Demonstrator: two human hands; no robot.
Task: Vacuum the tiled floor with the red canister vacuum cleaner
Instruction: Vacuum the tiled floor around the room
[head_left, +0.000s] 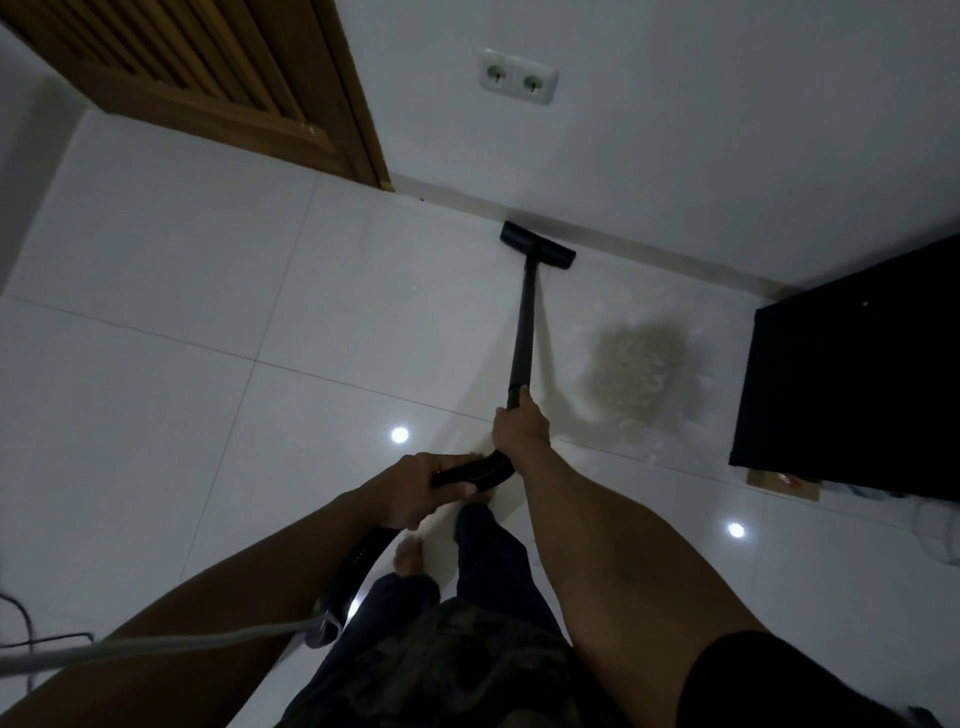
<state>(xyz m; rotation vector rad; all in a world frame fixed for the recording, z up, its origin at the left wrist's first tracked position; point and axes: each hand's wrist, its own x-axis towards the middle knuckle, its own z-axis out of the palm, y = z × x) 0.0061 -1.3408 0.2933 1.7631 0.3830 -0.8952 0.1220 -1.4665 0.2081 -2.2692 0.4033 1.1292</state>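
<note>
Glossy white tiled floor (156, 270) seen from head height, looking down, with two bright ceiling-light reflections (399, 434) on it and a white wall (727, 130) along the far edge. Black vacuum wand (522, 332) near the centre, long axis pointing away from the person toward the wall, angled a touch to the right at its far end. Black floor head (537, 244) at that far end, flat on the tile, set crosswise to the wand and tucked against the skirting strip (649, 254) at the foot of the wall. Right hand (519, 428) wrapped round the near end of the wand, forefinger laid along the tube. Left hand (421, 488) just behind it, closed round the curved black handle bend (485, 470). Black ribbed hose (363, 558) curving down from the left hand beside the forearm, joined to a grey hose (156, 647) running off the lower left edge. Greyish-brown patch of dust or grit (636, 366) on the tile just right of the wand, apart from the floor head. Black cabinet (857, 395) at the right edge, close beside that patch, hemming in that side; flat piece of cardboard (784, 483) at its near corner. Double white wall socket (518, 76) higher on the wall, in line with the floor head. Brown louvred wooden door (208, 67) at upper left, well apart from the head. Thin dark cable (21, 623) on the floor at far left. Bare foot (410, 556) and dark trouser legs (493, 561) below the hands.
</note>
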